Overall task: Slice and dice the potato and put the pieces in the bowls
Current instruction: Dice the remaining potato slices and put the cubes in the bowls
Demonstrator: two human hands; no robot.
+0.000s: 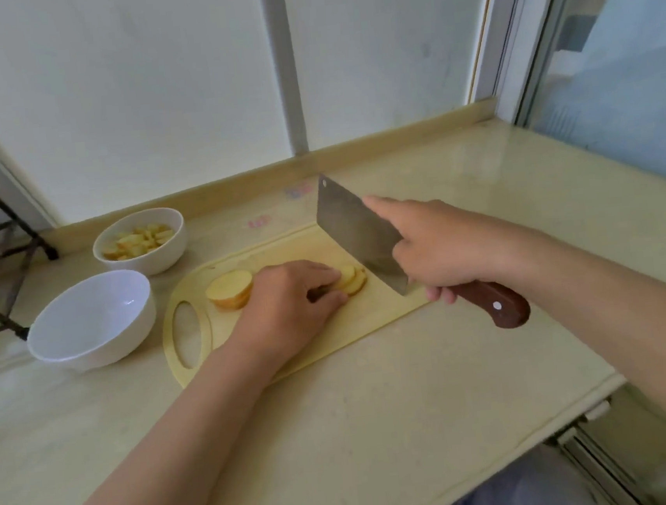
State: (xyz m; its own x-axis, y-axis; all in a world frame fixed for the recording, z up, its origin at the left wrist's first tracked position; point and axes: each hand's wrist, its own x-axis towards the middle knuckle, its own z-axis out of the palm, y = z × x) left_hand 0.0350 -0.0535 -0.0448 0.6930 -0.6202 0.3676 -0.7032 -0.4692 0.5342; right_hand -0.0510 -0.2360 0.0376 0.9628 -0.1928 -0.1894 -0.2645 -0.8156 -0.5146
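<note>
Beige counter (pixel 379 410) under frosted window (pixel 144 87); right hand (pixel 445 249) gripping cleaver (pixel 362 237), left hand (pixel 287 301) pinning potato slices (pixel 352 281).

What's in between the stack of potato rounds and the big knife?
In the head view, the left hand lies between the stack of potato rounds and the knife, pressing down on some fanned potato slices on the cutting board.
</note>
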